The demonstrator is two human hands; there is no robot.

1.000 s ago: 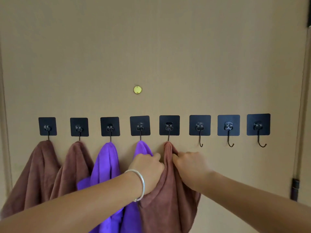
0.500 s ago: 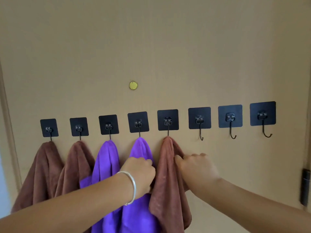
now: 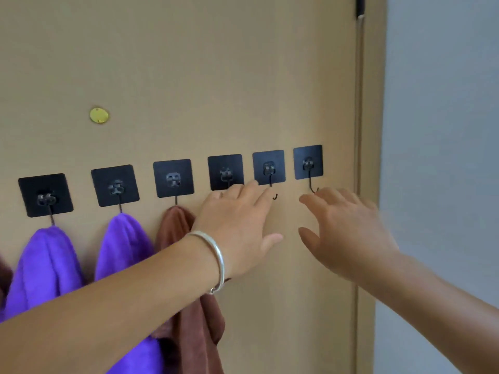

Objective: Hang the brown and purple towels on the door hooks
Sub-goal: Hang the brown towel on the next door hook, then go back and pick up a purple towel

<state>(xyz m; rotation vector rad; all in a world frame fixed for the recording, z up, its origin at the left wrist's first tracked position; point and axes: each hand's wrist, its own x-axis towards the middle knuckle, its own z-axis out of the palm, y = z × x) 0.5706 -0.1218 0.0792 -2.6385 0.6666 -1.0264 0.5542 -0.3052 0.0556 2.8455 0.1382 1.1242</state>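
Observation:
A row of black square adhesive hooks [image 3: 172, 178] runs across the tan door [image 3: 189, 63]. Two purple towels [image 3: 43, 263] [image 3: 121, 247] hang side by side from hooks at the left. A brown towel [image 3: 199, 327] hangs from the hook to their right, partly hidden behind my left forearm. My left hand [image 3: 237, 225], with a silver bangle on the wrist, is spread open in front of the bare hooks [image 3: 268, 168] on the right and holds nothing. My right hand [image 3: 348, 236] is open too, below the rightmost hook [image 3: 308, 163], slightly blurred.
A small round brass disc [image 3: 99, 115] sits on the door above the hooks. The door's right edge and frame [image 3: 360, 184] run vertically, with a grey wall [image 3: 442, 157] beyond. A sliver of another brown towel [image 3: 3, 276] shows at the far left.
Both hands have let go of the brown towel and moved right and up with fingers spread. My view has swung right, so the leftmost hooks and towels have left the frame.

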